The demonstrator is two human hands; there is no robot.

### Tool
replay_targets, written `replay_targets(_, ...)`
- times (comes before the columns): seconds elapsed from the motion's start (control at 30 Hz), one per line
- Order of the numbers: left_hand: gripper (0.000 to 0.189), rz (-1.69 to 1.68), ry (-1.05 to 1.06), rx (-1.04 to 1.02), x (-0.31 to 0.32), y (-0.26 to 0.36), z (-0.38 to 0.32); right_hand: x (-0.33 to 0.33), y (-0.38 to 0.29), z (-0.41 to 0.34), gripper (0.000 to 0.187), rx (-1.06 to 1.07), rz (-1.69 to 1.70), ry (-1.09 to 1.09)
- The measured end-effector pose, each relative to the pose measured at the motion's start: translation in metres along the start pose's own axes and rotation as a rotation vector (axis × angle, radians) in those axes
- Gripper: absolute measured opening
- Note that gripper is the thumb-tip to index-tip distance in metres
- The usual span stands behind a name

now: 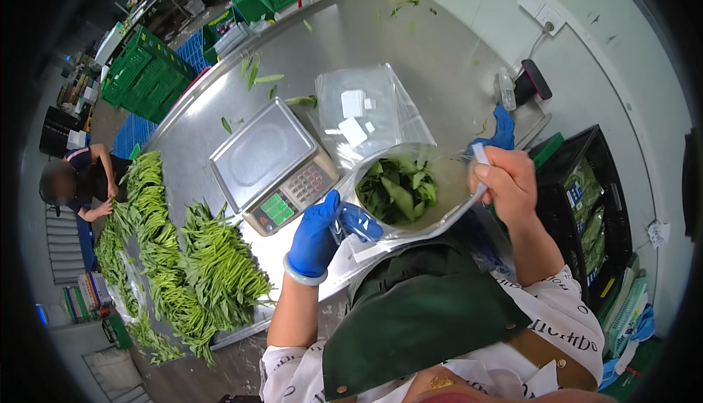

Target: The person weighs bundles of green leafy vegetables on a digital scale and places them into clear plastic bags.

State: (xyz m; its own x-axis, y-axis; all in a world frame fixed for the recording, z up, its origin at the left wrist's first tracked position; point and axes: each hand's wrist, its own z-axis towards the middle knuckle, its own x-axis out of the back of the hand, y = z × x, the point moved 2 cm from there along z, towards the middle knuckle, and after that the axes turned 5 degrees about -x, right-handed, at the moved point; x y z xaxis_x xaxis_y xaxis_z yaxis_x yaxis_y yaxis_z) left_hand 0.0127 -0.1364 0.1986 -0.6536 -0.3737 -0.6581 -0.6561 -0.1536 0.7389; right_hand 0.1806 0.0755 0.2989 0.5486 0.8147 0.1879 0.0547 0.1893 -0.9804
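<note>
A clear plastic bag (453,183) is held before me with its mouth spread wide, and leafy green vegetables (396,191) lie inside it. My left hand (318,238), in a blue glove, pinches the near left side of its rim. My bare right hand (508,183) grips the right side of the rim; a whitish strip (481,155) shows at thumb and fingers. Left of the bag stands a digital weighing scale (258,155) with a bare metal pan and a lit green display. Flat clear bags (360,81) bearing white labels (352,103) lie just beyond.
Heaps of long-stemmed greens (219,265) cover the steel table's (439,35) left side. A blue glove (501,128) and a plastic bottle (505,90) lie at right. A black crate (598,216) holds packed greens. Another person (82,177) handles greens at far left. Green crates (145,76) stand behind.
</note>
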Motion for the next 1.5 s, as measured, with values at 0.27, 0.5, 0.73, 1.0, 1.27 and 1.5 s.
replay_targets(0.27, 0.049, 0.213, 0.11, 0.118, 0.002, -0.036, -0.011, -0.068, -0.024, -0.016, 0.019, 0.639, -0.929, -0.172)
replay_targets(0.5, 0.048, -0.053, 0.078, 0.178, 0.004, -0.025, -0.019, -0.059, -0.056, -0.004, 0.007, 0.867, -0.924, -0.088)
replay_targets(0.73, 0.048, -0.113, -0.005, 0.133, 0.001, -0.045, -0.027, 0.055, -0.077, -0.009, 0.015, 0.986, -1.192, 0.433)
replay_targets(1.0, 0.035, -0.09, 0.05, 0.151, -0.006, -0.035, -0.042, -0.001, 0.074, 0.036, 0.038, 0.325, -0.707, -0.333)
replay_targets(1.27, 0.023, 0.1, 0.245, -0.32, -0.027, 0.018, -0.055, -0.016, 0.058, 0.025, 0.007, 0.092, -0.031, -0.144)
replay_targets(1.5, 0.013, 0.31, 0.562, 0.126, -0.029, -0.196, -0.157, 0.008, 0.188, -0.129, 0.012, 0.282, -0.234, -0.341)
